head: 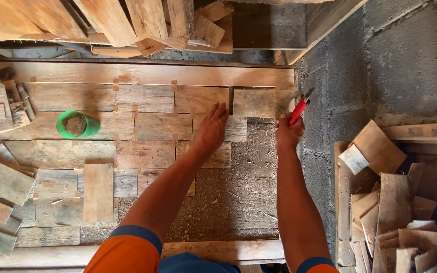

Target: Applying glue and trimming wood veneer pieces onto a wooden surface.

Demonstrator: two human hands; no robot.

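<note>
The weathered, rectangular wooden piece (261, 103) lay at the far right end of the top row of the patchwork, its long axis running left to right, parallel to the long pale plank (142, 74) that bordered the work on the far side. Its right end reached the edge of the panel, close to the grey concrete-block wall (375, 65).

It sat ahead of both hands and between them, slightly nearer the right one. The right hand (288, 132) was just below the piece's right end, closed around a red-handled tool (298, 110) whose dark metal tip pointed up and to the right, at or just over the piece's right end; whether the tip touched the wood could not be told. The left hand (212, 127) lay flat with fingers spread and extended, palm down on the neighbouring grey-brown wooden tiles (163, 126) just left of and below the piece, its fingertips near the piece's lower left corner, holding nothing.

Below the piece, the panel's bare, fibrous board surface (233, 187) was uncovered, littered with wood shavings. Further left on the tiled area stood a round green plastic cup (77, 125) holding something brownish, well apart from both hands. A loose lighter wooden slat (98, 192) lay upright on the lower left tiles. Stacks of scrap wood offcuts (395, 212) filled a bin to the right, and more rough boards (142, 23) were piled beyond the far edge.
</note>
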